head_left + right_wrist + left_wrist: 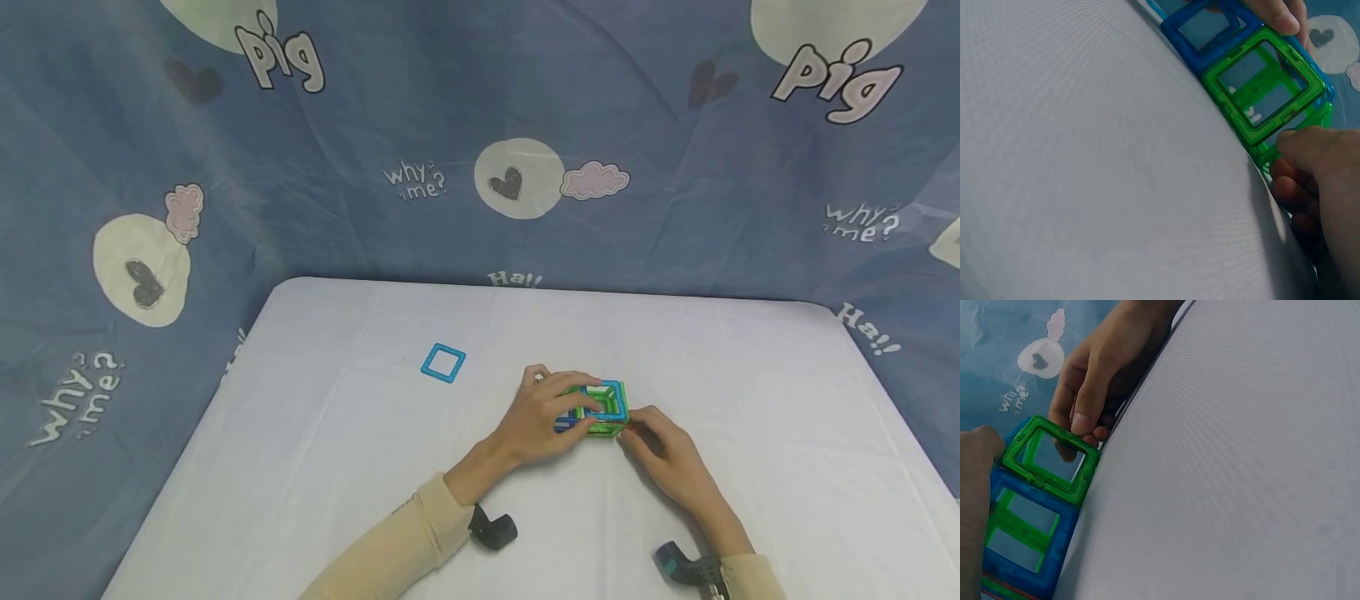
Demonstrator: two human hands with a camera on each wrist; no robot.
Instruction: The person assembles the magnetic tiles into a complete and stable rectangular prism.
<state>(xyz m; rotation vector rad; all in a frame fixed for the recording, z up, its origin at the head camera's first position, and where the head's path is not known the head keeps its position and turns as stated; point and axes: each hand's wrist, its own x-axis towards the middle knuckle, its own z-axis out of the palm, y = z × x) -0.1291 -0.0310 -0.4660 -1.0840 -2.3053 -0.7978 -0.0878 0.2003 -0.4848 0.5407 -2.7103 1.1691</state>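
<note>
A box-like build of square magnetic tiles stands on the white table, with green and blue frames along its front and a light-blue frame on top. My left hand reaches over it from the left, holding it with fingers on top and thumb at the front edge. At the build's right end, my right hand pinches a green tile between thumb and fingers; that tile stands at a slight angle in the right wrist view. Part of the build's left side is hidden under my left hand.
A loose light-blue square tile lies flat on the table, to the left of the build and farther back. Behind the table hangs a blue printed cloth. Each wrist carries a dark camera mount.
</note>
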